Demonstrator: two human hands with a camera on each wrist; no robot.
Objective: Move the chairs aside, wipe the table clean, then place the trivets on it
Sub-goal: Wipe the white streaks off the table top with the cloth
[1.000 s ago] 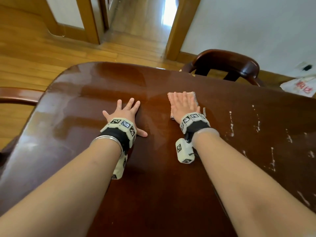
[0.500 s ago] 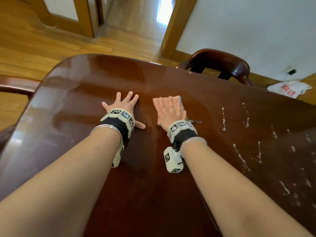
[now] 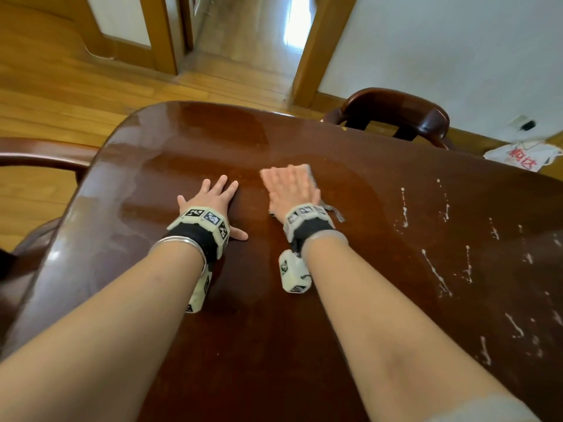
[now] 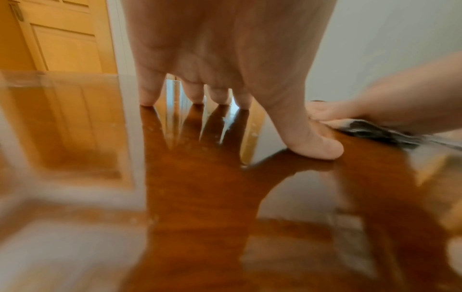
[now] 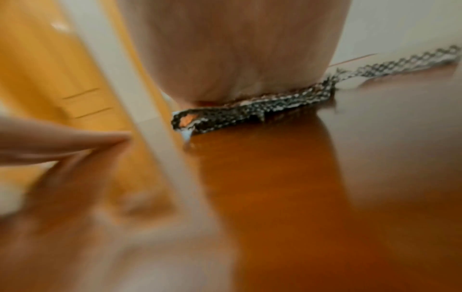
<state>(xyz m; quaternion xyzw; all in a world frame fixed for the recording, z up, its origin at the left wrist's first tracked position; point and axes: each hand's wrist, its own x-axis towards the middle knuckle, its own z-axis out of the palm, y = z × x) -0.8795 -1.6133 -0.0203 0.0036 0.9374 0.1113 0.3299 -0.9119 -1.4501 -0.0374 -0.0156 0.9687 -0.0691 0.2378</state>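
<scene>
**Dark wood table, mid-wipe**

Glossy table (image 3: pixel 365 300) in a wood-floored room. Cloth (image 5: pixel 250 112) lies near its middle, pressed flat under right hand (image 3: pixel 289 190), fingers straight. Left hand (image 3: pixel 213 199) is splayed flat beside it, holding nothing. Wiping step, I'd say; next pass should go right, toward the white streaks (image 3: pixel 435 275). No trivets in view. Floor bag (image 3: pixel 522 156) has red writing, unreadable.

Red Chinese characters, too blurred to read, stand on the white bag (image 3: pixel 523 156).
</scene>
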